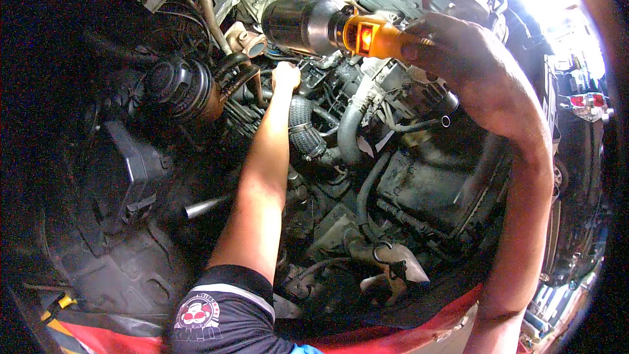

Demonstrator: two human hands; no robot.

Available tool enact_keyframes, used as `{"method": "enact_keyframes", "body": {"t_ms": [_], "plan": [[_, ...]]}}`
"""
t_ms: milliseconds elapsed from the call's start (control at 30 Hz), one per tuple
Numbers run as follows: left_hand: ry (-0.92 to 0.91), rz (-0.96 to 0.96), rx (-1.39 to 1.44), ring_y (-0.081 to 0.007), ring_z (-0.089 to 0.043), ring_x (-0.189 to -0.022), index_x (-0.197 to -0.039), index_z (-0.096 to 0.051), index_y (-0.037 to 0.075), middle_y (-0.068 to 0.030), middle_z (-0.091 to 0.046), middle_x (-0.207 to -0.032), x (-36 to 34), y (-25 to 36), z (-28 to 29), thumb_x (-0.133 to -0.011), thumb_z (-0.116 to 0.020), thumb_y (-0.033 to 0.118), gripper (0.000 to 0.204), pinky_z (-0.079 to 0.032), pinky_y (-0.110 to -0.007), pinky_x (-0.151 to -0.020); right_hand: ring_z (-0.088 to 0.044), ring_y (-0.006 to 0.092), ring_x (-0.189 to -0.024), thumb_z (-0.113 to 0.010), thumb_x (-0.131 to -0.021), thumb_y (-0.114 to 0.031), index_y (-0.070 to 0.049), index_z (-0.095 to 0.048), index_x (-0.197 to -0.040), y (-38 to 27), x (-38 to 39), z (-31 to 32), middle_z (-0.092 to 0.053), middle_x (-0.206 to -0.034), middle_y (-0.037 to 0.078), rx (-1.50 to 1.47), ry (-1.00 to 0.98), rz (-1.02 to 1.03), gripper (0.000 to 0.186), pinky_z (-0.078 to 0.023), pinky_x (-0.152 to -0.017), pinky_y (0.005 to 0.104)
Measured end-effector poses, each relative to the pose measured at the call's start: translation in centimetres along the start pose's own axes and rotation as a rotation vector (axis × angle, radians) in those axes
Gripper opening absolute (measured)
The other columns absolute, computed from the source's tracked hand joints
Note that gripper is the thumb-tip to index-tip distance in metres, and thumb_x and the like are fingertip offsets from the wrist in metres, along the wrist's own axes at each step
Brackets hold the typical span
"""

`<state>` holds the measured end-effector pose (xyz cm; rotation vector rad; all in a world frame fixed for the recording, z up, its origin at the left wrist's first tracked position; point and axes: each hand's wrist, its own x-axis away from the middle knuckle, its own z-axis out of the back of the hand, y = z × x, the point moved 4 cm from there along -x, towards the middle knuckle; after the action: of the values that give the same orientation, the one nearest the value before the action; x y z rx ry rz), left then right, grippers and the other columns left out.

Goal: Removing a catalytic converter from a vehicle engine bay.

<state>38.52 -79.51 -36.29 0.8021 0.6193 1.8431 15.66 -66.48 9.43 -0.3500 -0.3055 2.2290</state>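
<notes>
A person is leaning over an open car engine bay, seen from above, with both bare arms reaching in from the lower edge. The right hand [452, 42] is wrapping closed around the orange handle of a flashlight [327, 26], holding it high over the engine; its dark metal head is pointing left and an orange switch is glowing on the handle. The left hand [285, 76] is reaching deep into the middle of the bay, curled in a loose fist among the black parts just above a ribbed black hose [303, 126]; whether it is gripping anything cannot be told. A smooth grey hose [349, 132] is curving just right of the ribbed one. A round black cap [178, 86] is sitting to the left, in shadow.
</notes>
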Motion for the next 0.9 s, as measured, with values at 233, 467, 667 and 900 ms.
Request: {"method": "enact_keyframes", "body": {"t_ms": [233, 467, 667, 900], "plan": [[0.010, -0.019, -0.026, -0.0385, -0.068, -0.106, -0.104, -0.076, 0.008, -0.0238, -0.070, -0.108, -0.3, -0.1, 0.2, -0.087, -0.064, 0.026, 0.028, -0.053, -0.044, -0.094, -0.065, 0.0416, -0.083, -0.062, -0.095, -0.022, -0.004, -0.069, -0.106, -0.2, 0.0, 0.0, -0.067, -0.086, 0.021, 0.000, -0.004, 0.073, 0.022, -0.050, -0.074, 0.0472], [-0.025, -0.032, -0.053, -0.0379, -0.068, -0.106, -0.105, -0.076, 0.008, -0.0229, -0.071, -0.108, -0.1, -0.1, 0.5, -0.087, -0.064, 0.027, 0.028, -0.053, -0.044, -0.094, -0.062, 0.0216, -0.077, -0.063, -0.096, -0.025, 0.001, -0.067, -0.108, -0.2, 0.0, 0.0, -0.069, -0.089, 0.015, 0.016, -0.063, -0.058, 0.029, -0.050, -0.073, 0.0368], [-0.007, -0.018, -0.046, -0.0374, -0.069, -0.106, -0.105, -0.076, 0.009, -0.0226, -0.071, -0.108, -0.3, -0.2, 0.4, -0.088, -0.065, 0.028, 0.028, -0.053, -0.044, -0.094, -0.061, 0.0218, -0.077, -0.063, -0.097, -0.027, 0.001, -0.067, -0.107, 0.0, -0.1, -0.1, -0.069, -0.088, 0.015, 0.034, -0.074, -0.045, 0.030, -0.050, -0.073, 0.0375], [-0.026, -0.045, -0.082, -0.0380, -0.068, -0.106, -0.105, -0.076, 0.009, -0.0229, -0.071, -0.109, -0.3, 0.0, 0.2, -0.087, -0.065, 0.028, 0.028, -0.053, -0.043, -0.094, -0.063, 0.0228, -0.079, -0.062, -0.097, -0.026, 0.001, -0.067, -0.110, 0.1, -0.1, 0.1, -0.070, -0.090, 0.016, 0.062, -0.083, -0.044, 0.030, -0.050, -0.075, 0.0374]]}}
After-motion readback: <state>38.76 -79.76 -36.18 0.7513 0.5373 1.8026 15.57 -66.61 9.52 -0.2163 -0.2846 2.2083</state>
